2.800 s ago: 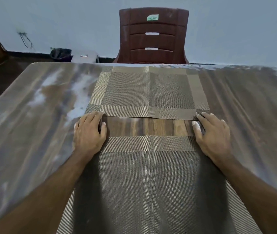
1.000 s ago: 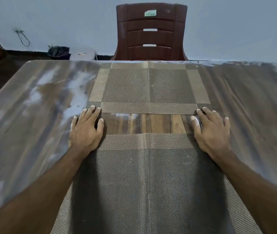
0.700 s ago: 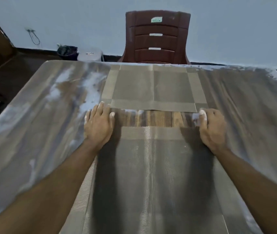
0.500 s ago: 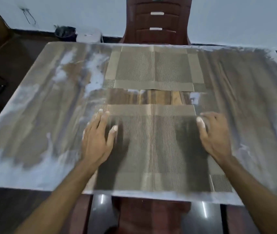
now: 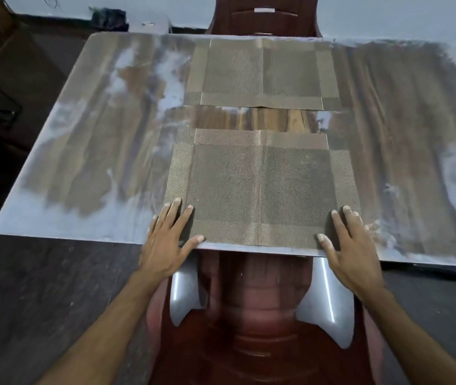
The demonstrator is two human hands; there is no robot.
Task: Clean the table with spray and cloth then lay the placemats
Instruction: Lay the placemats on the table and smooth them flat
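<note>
Two woven brown placemats lie flat on the glossy wooden table. The far placemat sits at the table's back edge. The near placemat reaches the front edge. My left hand rests flat on its near left corner, fingers spread. My right hand rests flat on its near right corner, fingers spread too. Neither hand grips anything. No spray bottle or cloth is in view.
A red-brown plastic chair stands behind the table's far edge. Another red-brown chair is tucked under the near edge between my arms. A dark bin and a white box sit on the floor at the back left.
Both hands slid back along the near placemat's sides from its far corners to its near corners. The view pulled back and tilted down, so the table's front edge and the near chair now show.
</note>
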